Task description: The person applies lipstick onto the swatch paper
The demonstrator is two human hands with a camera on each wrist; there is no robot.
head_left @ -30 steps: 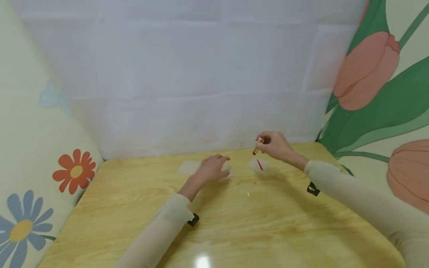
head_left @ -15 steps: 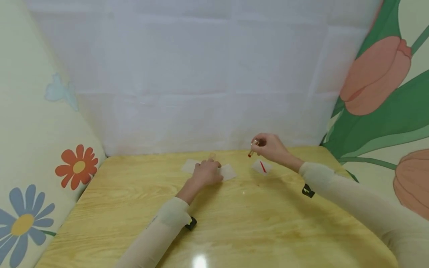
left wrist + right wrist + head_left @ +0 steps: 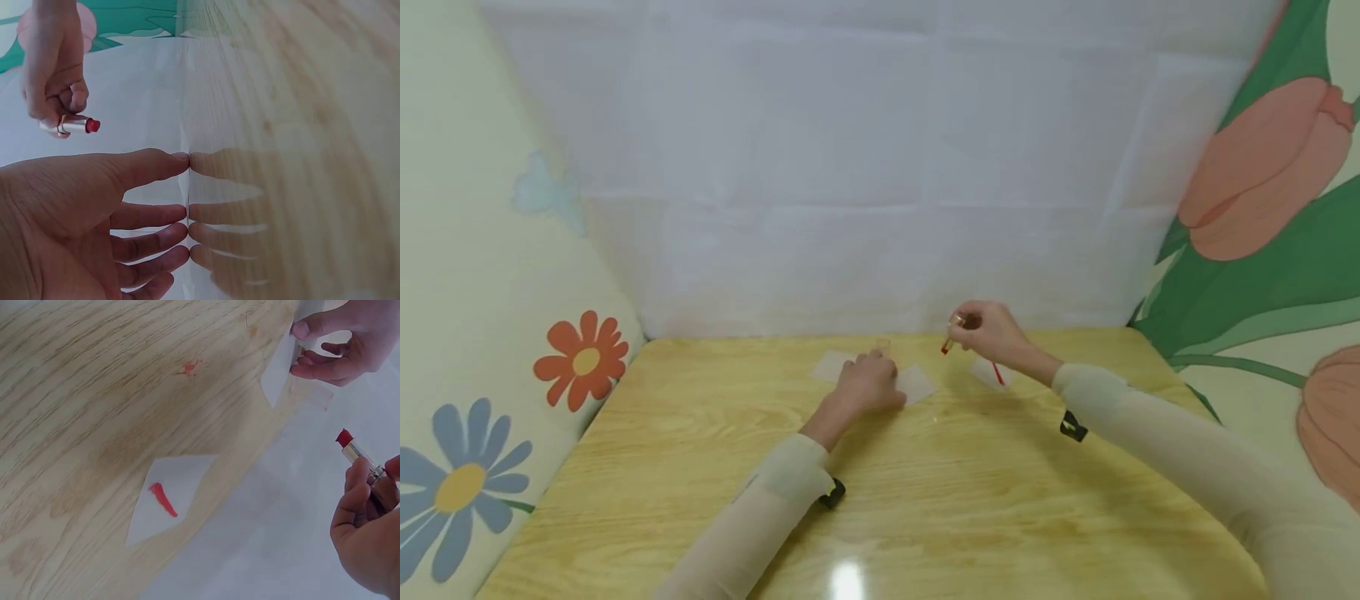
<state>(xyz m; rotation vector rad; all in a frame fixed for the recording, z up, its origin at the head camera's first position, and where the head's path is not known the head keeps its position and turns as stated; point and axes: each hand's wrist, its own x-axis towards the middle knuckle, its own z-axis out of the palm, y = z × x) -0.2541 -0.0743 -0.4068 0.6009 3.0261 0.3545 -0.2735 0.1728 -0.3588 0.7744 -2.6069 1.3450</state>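
My right hand (image 3: 996,335) grips a lipstick (image 3: 357,451) with its red tip bare and pointing down, held above the table. My left hand (image 3: 867,387) has thumb and fingers spread, fingertips (image 3: 177,234) touching down at the left part of a white paper piece (image 3: 917,384). To the right, below my right hand, lies another paper piece (image 3: 181,481) bearing a red lipstick stroke (image 3: 164,501). A third paper piece (image 3: 829,364) shows left of my left hand, partly hidden by it.
A small transparent object (image 3: 883,342) lies behind my left hand near the table's back edge. A red smear (image 3: 189,367) marks the wooden table (image 3: 880,492). White sheeting (image 3: 820,167) hangs behind it, with painted walls on both sides.
My right hand has moved left with the lipstick, from over the marked paper toward the middle paper. The left hand has shifted and lowered its fingers, uncovering more of the middle paper.
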